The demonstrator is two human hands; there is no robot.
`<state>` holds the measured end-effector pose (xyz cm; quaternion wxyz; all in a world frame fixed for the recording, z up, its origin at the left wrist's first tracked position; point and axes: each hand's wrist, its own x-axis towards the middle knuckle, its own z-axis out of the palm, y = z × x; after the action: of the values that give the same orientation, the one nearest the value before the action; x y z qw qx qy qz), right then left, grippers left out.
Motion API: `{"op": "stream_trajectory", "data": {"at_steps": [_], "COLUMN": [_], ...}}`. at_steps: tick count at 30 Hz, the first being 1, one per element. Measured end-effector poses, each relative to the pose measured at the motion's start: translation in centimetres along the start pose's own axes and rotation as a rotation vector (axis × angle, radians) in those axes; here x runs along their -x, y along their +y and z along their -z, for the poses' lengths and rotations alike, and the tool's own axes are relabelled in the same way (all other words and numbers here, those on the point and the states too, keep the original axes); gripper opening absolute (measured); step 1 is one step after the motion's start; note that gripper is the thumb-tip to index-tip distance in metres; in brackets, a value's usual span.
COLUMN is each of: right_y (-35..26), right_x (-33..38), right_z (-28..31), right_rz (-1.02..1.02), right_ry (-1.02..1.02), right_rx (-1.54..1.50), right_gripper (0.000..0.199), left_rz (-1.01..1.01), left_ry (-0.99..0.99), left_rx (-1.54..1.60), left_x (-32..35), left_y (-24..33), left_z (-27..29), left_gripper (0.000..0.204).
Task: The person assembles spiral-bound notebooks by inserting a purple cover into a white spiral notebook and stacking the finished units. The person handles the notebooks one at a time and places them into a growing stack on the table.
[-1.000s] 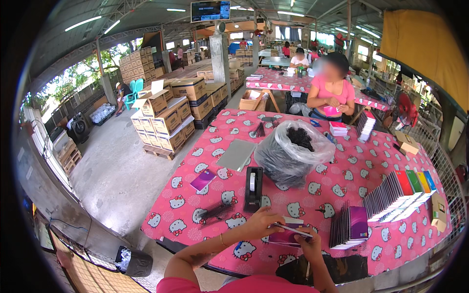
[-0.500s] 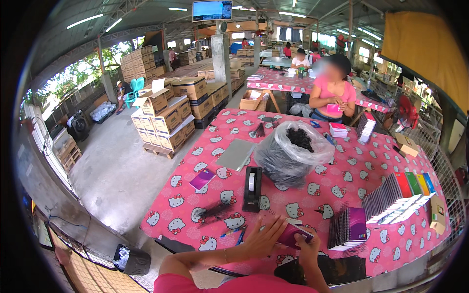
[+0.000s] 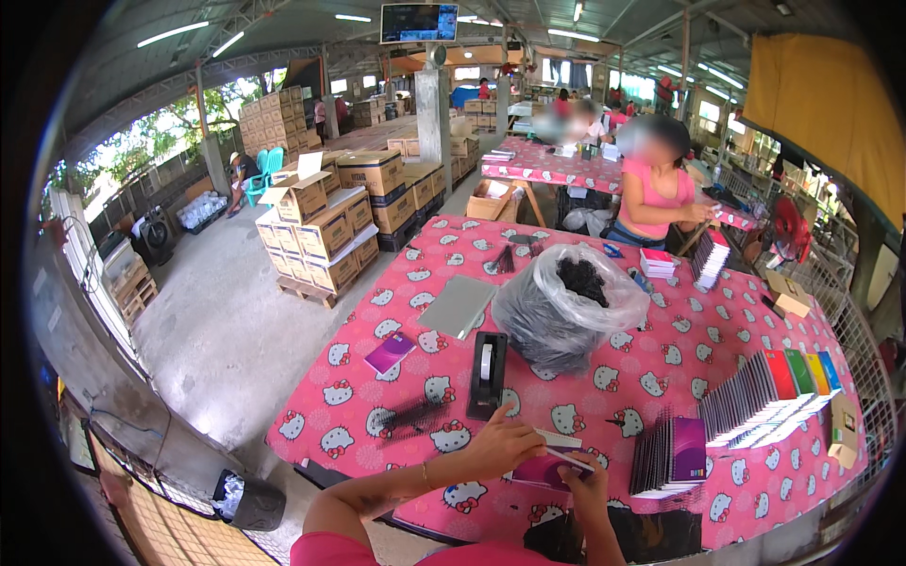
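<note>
In my right hand [image 3: 587,479] I grip a purple-covered notebook [image 3: 540,471] at its right edge, thumb on top. White pages show along its far side, so it looks partly opened. My left hand [image 3: 506,445] is closed at the notebook's upper left edge, with one finger pointing up toward the black tape dispenser [image 3: 487,375]. Which part the left fingers pinch is partly hidden. Right of my hands stands a row of purple spiral notebooks [image 3: 687,449]. Loose black binding coils [image 3: 413,417] lie to the left, and a flat purple cover [image 3: 390,353] lies beyond them.
A clear plastic bag [image 3: 543,321] full of black coils stands mid-table. Grey sheets [image 3: 458,307] lie left of it. Stacked colourful notebooks [image 3: 760,401] and a small carton [image 3: 844,431] are at the right. Across the table a co-worker [image 3: 651,193] in pink stands near more notebooks [image 3: 710,259].
My left hand, stretched flat across the notebook before, has drawn back left and curled at its edge. More white pages show. The co-worker has turned rightward, arms reaching to the right.
</note>
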<state>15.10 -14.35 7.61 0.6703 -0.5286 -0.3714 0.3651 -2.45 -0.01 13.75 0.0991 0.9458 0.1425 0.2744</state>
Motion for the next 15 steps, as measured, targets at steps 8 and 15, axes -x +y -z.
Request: {"op": "stream_trajectory", "data": {"at_steps": [8,15], "right_y": [-1.4,-1.2], "right_x": [-0.8,-0.6], "right_z": [0.6,1.4], "right_rz": [-0.154,-0.096], "right_ry": [-0.106,-0.113], "right_rx": [-0.012,0.068], "right_gripper": [0.027,0.024], "left_rz": [0.014,0.061], "left_ry": [0.053,-0.106], "left_rx": [0.144,0.123], "left_x": [-0.3,-0.8], "left_y": [-0.7,-1.0], "left_z": [-0.6,0.7], "left_gripper": [0.016,0.021]}}
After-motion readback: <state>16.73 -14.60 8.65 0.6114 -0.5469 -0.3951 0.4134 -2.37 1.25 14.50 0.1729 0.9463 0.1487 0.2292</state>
